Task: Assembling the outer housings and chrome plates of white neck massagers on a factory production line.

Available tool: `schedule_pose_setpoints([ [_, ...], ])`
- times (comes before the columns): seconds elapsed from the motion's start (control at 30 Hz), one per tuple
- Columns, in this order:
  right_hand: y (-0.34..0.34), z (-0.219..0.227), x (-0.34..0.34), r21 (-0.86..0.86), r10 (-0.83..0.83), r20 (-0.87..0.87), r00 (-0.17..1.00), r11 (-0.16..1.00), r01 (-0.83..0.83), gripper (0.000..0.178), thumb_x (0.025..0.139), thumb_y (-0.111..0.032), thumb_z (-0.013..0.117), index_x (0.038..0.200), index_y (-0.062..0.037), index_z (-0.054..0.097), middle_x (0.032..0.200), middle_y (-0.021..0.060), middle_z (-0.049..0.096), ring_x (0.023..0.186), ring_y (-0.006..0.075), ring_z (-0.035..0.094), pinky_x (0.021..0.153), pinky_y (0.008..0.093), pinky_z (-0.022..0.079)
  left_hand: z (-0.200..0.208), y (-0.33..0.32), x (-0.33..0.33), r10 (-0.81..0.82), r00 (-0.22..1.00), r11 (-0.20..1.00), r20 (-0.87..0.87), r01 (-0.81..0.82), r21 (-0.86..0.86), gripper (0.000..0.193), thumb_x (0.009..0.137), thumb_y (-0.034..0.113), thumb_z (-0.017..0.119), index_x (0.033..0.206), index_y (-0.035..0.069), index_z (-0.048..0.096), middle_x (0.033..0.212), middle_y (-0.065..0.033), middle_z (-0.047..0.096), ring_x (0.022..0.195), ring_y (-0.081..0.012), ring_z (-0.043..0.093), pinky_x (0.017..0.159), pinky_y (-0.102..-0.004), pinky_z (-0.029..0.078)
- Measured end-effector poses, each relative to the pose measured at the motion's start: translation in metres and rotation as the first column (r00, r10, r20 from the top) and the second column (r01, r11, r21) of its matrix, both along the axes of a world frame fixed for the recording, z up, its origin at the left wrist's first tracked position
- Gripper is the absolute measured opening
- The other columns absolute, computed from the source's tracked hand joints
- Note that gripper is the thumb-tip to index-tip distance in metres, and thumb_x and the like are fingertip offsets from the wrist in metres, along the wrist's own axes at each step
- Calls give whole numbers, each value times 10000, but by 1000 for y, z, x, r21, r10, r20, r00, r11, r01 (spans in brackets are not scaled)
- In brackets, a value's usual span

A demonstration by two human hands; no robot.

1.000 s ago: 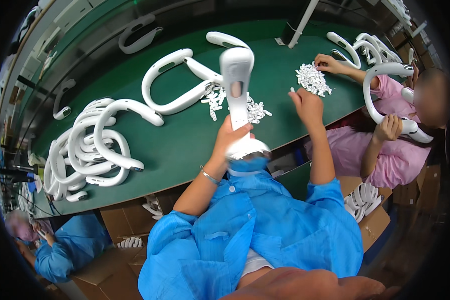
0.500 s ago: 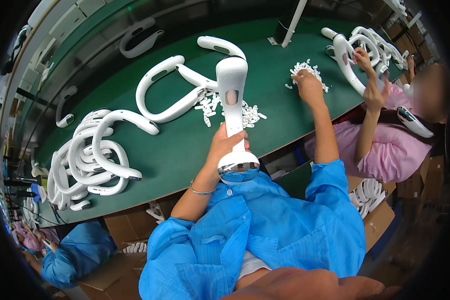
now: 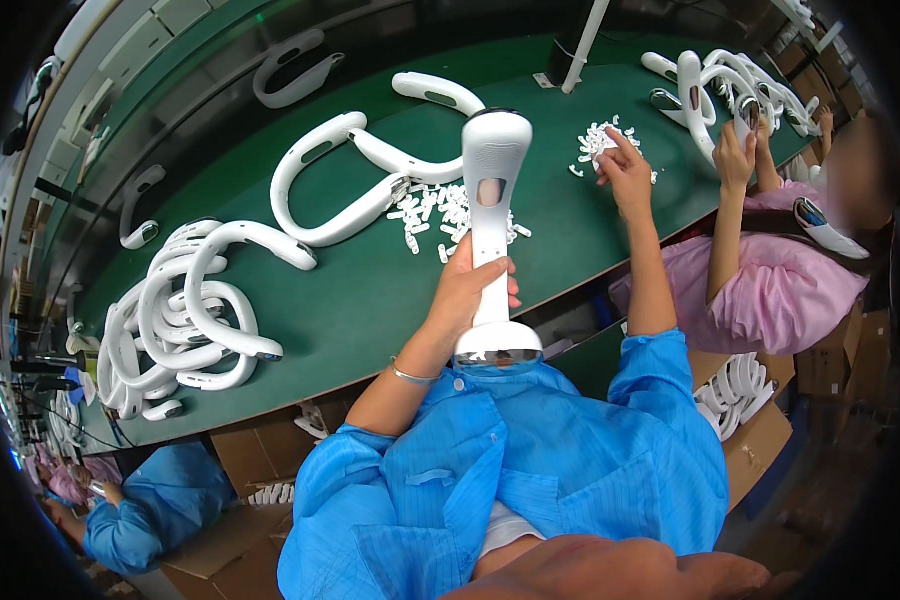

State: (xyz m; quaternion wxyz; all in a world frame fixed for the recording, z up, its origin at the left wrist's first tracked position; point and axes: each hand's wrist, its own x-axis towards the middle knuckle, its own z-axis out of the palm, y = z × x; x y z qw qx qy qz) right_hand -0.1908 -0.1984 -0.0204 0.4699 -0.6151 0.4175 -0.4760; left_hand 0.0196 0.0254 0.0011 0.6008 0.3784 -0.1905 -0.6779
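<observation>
Fingers of your left hand (image 3: pixel 467 290) wrap tight round the white curved neck-band piece (image 3: pixel 493 215), holding it upright just over the near edge of the green tabletop (image 3: pixel 370 300), likely so its end faces you and you can see the slot. Your right hand (image 3: pixel 625 170) reaches farther out, fingertips pinching together in the small pile of little white clips (image 3: pixel 600 145), so it looks set to pick one. A bigger pile of clips (image 3: pixel 440 210) lies mid-table behind the piece. Finished white bands (image 3: pixel 185 310) are stacked at the left end. At the right edge a person in pink (image 3: pixel 770 270) handles another band.
</observation>
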Motion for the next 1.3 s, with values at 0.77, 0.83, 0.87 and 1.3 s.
schedule_pose_setpoints([
  [0.77, 164, 35, 78, -91, 359, 169, 918, 933, -348, 108, 740, 90, 639, 835, 40, 655, 868, 89, 614, 750, 123, 596, 629, 225, 489, -5, 8, -20, 139, 989, 982, 42, -132, -139, 336, 911, 63, 527, 1199, 75, 355, 867, -74, 550, 661, -134, 592, 556, -293, 570],
  [0.83, 164, 37, 76, -101, 383, 113, 917, 923, -373, 109, 734, 82, 647, 834, 40, 657, 864, 91, 613, 722, 117, 593, 608, 220, 484, -6, 10, -20, 142, 989, 980, 31, -136, -147, 354, 908, 53, 524, 1212, 76, 342, 884, -70, 553, 664, -130, 594, 546, -287, 569],
  [0.87, 165, 39, 75, -109, 402, 58, 914, 913, -394, 111, 728, 74, 655, 834, 41, 659, 861, 93, 612, 693, 111, 591, 587, 215, 478, -5, 11, -20, 153, 986, 976, 58, -142, -164, 371, 893, 25, 517, 1215, 72, 338, 910, -77, 552, 673, -133, 597, 555, -287, 569],
  [1.3, 185, 38, 67, 295, 293, 224, 930, 889, -351, 169, 770, 46, 620, 935, 13, 634, 881, 73, 627, 712, 138, 598, 627, 233, 498, -3, 23, -7, 111, 957, 930, 268, -5, -367, 427, 910, 144, 495, 1284, 54, 311, 1045, -110, 539, 807, -152, 597, 702, -313, 547],
])
